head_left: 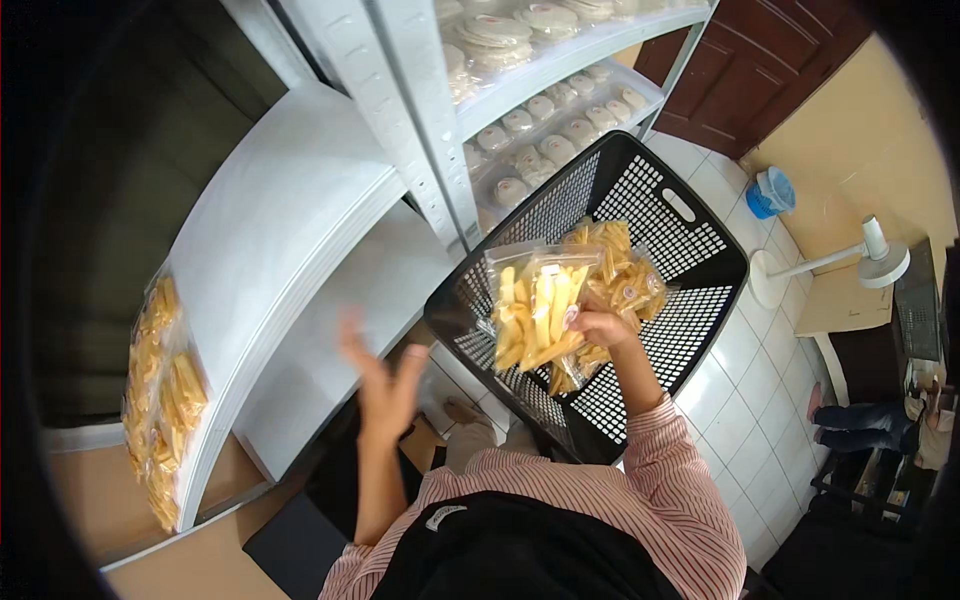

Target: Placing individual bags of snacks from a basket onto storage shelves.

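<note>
Your right hand (pixel 600 328) gripped a clear, crinkly plastic bag of pale yellow sticks (pixel 535 305) above the black perforated basket (pixel 690 250), where similar glossy bags (pixel 622 275) lay just behind your fingers. Your left hand (pixel 385 385) hung open and empty beside the smooth white shelf (pixel 290 230), with more stick bags (pixel 160 400) stacked farther to its left.

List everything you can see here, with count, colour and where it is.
snack bag: one, clear with yellow sticks, in right hand
more snack bags: a few, yellow, in basket
basket: one, black, floor right
shelved snack bags: several, yellow, left shelf
round white packs: many, upper racks
shelves: white, left and top
bin: one, blue, far floor
fan: one, white, right
left hand: open, empty
right hand: gripping snack bag
</note>
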Action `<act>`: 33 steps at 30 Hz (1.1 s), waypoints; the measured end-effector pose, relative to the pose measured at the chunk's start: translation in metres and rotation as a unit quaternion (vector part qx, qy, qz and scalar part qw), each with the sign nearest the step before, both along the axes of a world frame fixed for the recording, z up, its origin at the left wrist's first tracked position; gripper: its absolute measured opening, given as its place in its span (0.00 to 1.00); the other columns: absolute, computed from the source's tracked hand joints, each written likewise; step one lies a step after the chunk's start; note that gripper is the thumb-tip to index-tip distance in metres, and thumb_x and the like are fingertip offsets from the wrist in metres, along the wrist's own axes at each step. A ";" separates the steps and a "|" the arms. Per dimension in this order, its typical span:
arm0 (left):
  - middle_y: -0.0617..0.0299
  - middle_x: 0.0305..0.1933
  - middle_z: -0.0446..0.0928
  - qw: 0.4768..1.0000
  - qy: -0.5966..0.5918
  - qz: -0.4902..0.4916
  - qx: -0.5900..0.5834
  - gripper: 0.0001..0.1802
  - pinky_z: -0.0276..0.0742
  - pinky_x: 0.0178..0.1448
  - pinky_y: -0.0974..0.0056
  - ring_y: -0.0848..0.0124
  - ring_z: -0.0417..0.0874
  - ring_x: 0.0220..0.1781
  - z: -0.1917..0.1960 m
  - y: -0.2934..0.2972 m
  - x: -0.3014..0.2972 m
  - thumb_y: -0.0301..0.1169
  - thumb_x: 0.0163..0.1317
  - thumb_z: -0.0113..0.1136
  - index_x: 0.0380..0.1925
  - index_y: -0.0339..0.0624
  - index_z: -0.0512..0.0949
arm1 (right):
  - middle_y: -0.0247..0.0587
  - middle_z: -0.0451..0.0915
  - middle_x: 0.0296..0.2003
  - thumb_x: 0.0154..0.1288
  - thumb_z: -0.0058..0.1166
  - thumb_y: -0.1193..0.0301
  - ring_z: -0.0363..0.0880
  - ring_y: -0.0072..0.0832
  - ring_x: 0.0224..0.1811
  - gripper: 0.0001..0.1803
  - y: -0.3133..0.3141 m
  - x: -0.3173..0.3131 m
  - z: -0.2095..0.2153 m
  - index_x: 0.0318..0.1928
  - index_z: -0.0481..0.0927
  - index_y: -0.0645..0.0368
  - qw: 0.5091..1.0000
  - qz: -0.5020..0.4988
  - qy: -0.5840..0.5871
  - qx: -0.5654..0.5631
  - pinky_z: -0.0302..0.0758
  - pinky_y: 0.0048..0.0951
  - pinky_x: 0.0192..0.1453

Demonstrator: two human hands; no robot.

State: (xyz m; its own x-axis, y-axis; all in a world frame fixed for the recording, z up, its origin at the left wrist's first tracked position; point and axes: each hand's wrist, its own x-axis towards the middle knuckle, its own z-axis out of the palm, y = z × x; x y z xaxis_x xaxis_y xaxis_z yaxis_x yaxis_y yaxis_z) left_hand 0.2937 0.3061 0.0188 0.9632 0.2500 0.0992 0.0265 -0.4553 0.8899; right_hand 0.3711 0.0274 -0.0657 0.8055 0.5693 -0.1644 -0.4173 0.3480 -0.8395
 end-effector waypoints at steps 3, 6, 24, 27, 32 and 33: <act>0.51 0.62 0.50 0.938 0.029 -0.185 -0.291 0.41 0.46 0.64 0.55 0.60 0.50 0.64 -0.001 -0.029 -0.005 0.33 0.51 0.56 0.58 0.37 0.42 | 0.44 0.70 0.47 0.43 0.54 0.68 0.67 0.29 0.49 0.33 0.046 -0.013 0.047 0.52 0.64 0.66 0.998 0.046 -0.046 -0.010 0.64 0.28 0.54; 0.51 0.58 0.55 0.932 -0.020 -0.188 -0.310 0.36 0.55 0.61 0.61 0.65 0.57 0.60 0.016 -0.025 -0.010 0.24 0.52 0.54 0.57 0.35 0.44 | 0.42 0.71 0.45 0.44 0.54 0.70 0.69 0.27 0.47 0.31 0.088 -0.027 0.072 0.52 0.64 0.67 0.999 0.032 -0.039 -0.009 0.64 0.26 0.52; 0.53 0.52 0.62 0.887 -0.229 0.184 -0.356 0.34 0.62 0.56 0.65 0.68 0.66 0.53 0.041 0.130 -0.154 0.19 0.54 0.49 0.58 0.38 0.45 | 0.42 0.69 0.46 0.57 0.49 0.69 0.69 0.27 0.47 0.20 0.313 -0.064 0.190 0.49 0.67 0.66 0.960 0.088 -0.264 -0.020 0.67 0.27 0.50; 0.54 0.49 0.66 0.878 -0.235 0.238 -0.341 0.32 0.66 0.52 0.66 0.69 0.70 0.50 0.034 0.146 -0.166 0.19 0.53 0.51 0.57 0.38 0.48 | 0.45 0.73 0.42 0.57 0.50 0.67 0.72 0.25 0.43 0.23 0.361 -0.014 0.207 0.49 0.65 0.70 0.970 0.031 -0.239 0.010 0.70 0.24 0.45; 0.55 0.47 0.68 0.883 -0.218 0.220 -0.352 0.29 0.70 0.50 0.67 0.70 0.72 0.47 0.036 0.146 -0.168 0.19 0.53 0.52 0.54 0.37 0.53 | 0.49 0.73 0.42 0.47 0.59 0.57 0.75 0.30 0.40 0.35 0.431 0.103 0.180 0.46 0.66 0.75 0.943 -0.006 -0.267 -0.198 0.71 0.25 0.43; 0.55 0.47 0.68 0.888 -0.222 0.209 -0.344 0.28 0.70 0.50 0.67 0.70 0.72 0.47 0.038 0.148 -0.168 0.18 0.52 0.53 0.52 0.36 0.55 | 0.49 0.73 0.42 0.47 0.59 0.57 0.75 0.30 0.40 0.35 0.445 0.112 0.177 0.46 0.66 0.75 0.943 -0.005 -0.270 -0.195 0.71 0.25 0.43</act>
State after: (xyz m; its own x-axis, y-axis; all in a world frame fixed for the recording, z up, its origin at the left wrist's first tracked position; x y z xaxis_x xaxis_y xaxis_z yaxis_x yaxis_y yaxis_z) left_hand 0.1261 0.4545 0.0565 0.6762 0.7250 0.1312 -0.3581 0.1678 0.9185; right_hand 0.4832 0.4721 0.1117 0.8372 0.5416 0.0761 0.1095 -0.0298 -0.9935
